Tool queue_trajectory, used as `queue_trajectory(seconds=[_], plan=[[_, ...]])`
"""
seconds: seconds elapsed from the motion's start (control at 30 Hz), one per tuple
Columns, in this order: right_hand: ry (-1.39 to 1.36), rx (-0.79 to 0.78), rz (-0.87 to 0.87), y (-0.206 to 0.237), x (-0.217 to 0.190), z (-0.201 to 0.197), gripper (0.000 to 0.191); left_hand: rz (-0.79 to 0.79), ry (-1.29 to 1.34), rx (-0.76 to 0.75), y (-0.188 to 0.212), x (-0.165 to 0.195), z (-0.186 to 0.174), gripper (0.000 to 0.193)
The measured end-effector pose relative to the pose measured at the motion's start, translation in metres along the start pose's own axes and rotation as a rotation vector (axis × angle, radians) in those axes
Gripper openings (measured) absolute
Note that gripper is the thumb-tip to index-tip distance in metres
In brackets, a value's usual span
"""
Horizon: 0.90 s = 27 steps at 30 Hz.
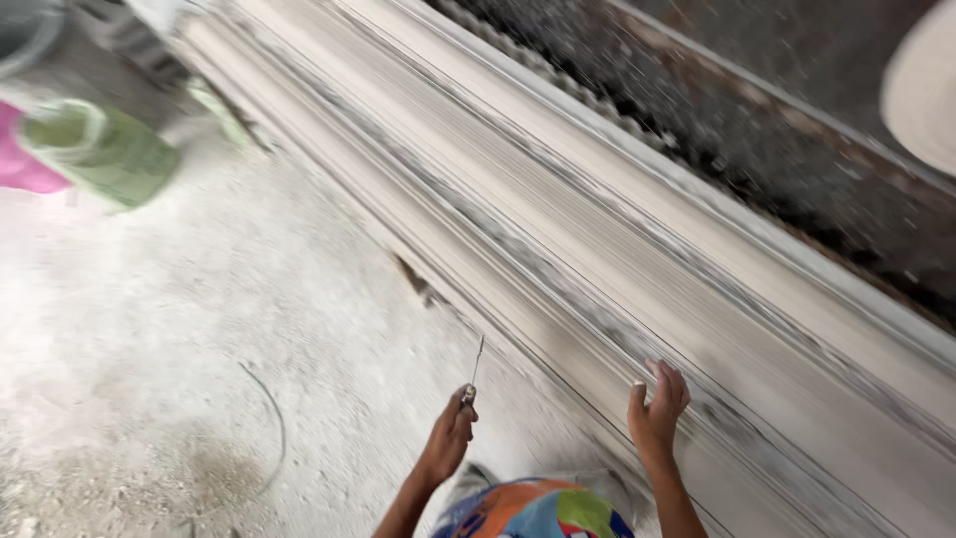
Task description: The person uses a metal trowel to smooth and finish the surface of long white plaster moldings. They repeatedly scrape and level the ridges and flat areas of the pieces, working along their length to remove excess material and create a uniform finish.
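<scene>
Plaster moulding (pixel 637 249) lies diagonally on the dusty floor (pixel 149 329) — right hand (pixel 657 410) spread flat against its edge, left hand (pixel 450 438) pinching a thin metal tool (pixel 475 371); trimming step, steady alignment needed next.

Bystanders on the dusty floor

You have a green bucket (pixel 108 151) lying tipped at upper left, a pink item (pixel 22 164) just beside it, a thin wire loop (pixel 267 428) on the white-dusted floor (pixel 149 329), and a pale round object (pixel 926 85) at upper right.
</scene>
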State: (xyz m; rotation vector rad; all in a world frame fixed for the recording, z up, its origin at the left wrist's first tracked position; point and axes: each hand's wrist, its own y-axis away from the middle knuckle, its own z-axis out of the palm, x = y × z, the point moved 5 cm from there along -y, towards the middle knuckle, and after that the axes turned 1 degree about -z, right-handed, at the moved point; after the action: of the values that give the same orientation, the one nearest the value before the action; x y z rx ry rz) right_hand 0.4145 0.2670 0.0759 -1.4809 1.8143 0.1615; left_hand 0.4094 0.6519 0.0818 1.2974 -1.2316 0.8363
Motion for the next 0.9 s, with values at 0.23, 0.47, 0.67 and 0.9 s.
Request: queue_trajectory(seconds=[0.23,0.47,0.67,0.9], plan=[[-0.084,-0.188,-0.001,-0.096,-0.087,0.113,0.044,-0.282,0.343,0.154,-0.031,-0.008,-0.114,0.047],[-0.043,-0.164,-0.044,-0.190,-0.121,0.239,0.041,-0.266,0.348,0.230,-0.124,-0.061,-0.205,0.039],[-0.088,-0.188,-0.232,-0.319,-0.210,0.362,0.039,-0.355,0.195,0.352,-0.238,-0.060,-0.326,0.045],[-0.171,-0.256,-0.294,-0.446,-0.314,0.436,0.046,-0.283,0.139,0.452,-0.406,0.038,-0.419,0.058]])
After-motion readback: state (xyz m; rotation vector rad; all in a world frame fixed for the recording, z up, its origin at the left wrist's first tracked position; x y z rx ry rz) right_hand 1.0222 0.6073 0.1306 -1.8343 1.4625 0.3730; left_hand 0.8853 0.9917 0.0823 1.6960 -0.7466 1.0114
